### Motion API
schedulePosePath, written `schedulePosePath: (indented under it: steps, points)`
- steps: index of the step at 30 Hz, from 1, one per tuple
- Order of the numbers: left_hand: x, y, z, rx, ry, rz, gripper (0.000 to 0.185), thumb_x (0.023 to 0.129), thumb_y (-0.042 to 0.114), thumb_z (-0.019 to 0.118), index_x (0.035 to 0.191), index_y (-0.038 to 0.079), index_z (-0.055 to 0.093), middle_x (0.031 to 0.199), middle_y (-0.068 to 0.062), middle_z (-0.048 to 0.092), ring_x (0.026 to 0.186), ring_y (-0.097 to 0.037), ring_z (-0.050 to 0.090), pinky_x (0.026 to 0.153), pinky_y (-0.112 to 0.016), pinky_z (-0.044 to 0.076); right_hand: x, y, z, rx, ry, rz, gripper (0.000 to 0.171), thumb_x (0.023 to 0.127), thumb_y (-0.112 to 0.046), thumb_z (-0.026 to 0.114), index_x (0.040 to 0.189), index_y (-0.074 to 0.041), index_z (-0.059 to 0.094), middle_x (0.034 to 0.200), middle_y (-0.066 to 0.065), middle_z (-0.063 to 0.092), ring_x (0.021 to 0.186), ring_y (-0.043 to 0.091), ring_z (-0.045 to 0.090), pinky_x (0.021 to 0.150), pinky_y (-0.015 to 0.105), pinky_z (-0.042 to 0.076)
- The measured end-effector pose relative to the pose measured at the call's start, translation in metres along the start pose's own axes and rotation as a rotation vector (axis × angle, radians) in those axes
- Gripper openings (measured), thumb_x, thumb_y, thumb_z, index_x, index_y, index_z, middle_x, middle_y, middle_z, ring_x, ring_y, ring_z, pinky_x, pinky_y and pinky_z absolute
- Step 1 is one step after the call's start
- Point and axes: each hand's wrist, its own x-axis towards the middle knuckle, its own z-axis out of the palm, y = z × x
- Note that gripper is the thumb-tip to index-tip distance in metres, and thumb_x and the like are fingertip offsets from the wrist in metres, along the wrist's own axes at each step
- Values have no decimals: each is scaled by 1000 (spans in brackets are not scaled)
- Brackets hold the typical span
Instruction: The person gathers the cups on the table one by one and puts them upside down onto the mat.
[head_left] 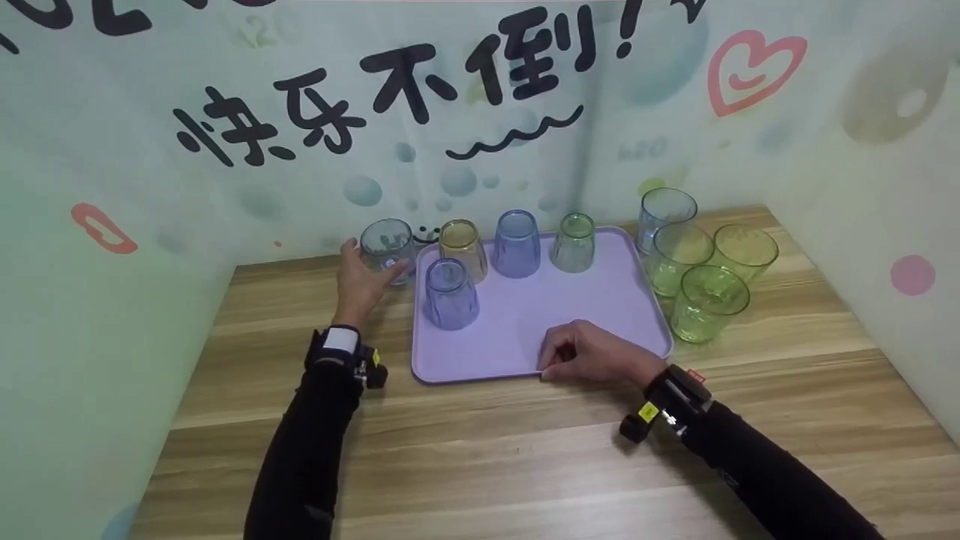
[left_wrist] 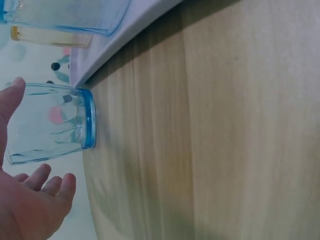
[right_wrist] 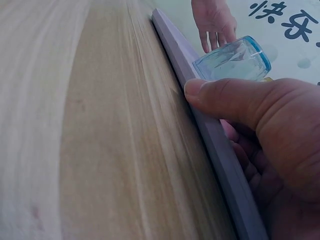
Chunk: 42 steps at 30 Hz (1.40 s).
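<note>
At the tray's left stands a clear bluish drinking glass [head_left: 385, 234], wide mouth up on the table. My left hand [head_left: 360, 286] is spread about it, thumb on the near side and fingers on the far side. In the left wrist view, a gap shows between the fingertips [left_wrist: 66, 187] and this glass. My right hand [head_left: 600, 354] holds the front rim of the lilac tray [head_left: 517, 330], its thumb [right_wrist: 220, 97] against the outer side and its fingers curled inside. On the tray, two blue glasses, an amber glass [head_left: 463, 251] and a small green glass [head_left: 575, 244] stand upside down.
Right of the tray, several glasses stand mouth up: a blue one [head_left: 666, 214] at the back and green ones [head_left: 709, 304] close together. The wooden table [head_left: 480, 457] meets a printed cloth backdrop [head_left: 300, 195] behind and at the sides.
</note>
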Motion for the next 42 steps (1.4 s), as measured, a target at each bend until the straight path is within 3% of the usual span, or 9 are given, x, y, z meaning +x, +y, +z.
schedulePosePath:
  steps: [8,16,27,35,42]
  points:
    - [-2,0,2,0,21,60,101,73,42,77,144,1,19,143,-21,31,130,-29,31,105,-38,24,-1,3,0,8,-1,-6,8,79,-2,73,86,-4,70,81,10,65,70,22,55,60,27,43]
    - [-1,0,7,-100,2,68,99,72,36,80,143,2,19,142,-20,32,129,-29,32,105,-38,24,0,4,1,25,2,-14,9,79,0,72,87,-2,70,82,11,65,70,25,56,60,28,44]
    - [0,-2,9,-8,70,65,92,76,47,73,140,2,25,139,-20,38,126,-30,37,103,-39,27,-2,6,2,11,14,-16,9,79,-1,73,87,-4,70,81,9,65,70,22,55,60,28,43]
    - [-1,-2,6,-29,105,82,88,78,49,70,140,5,26,137,-17,40,124,-27,40,101,-40,30,-2,32,4,10,18,-7,9,79,-9,74,87,-12,71,82,-1,65,71,16,56,60,26,44]
    - [-1,1,-1,-43,129,106,87,77,50,70,140,8,27,137,-12,40,124,-21,39,101,-37,30,0,37,4,5,9,-20,9,79,-11,75,87,-14,71,84,-3,65,72,16,56,61,27,45]
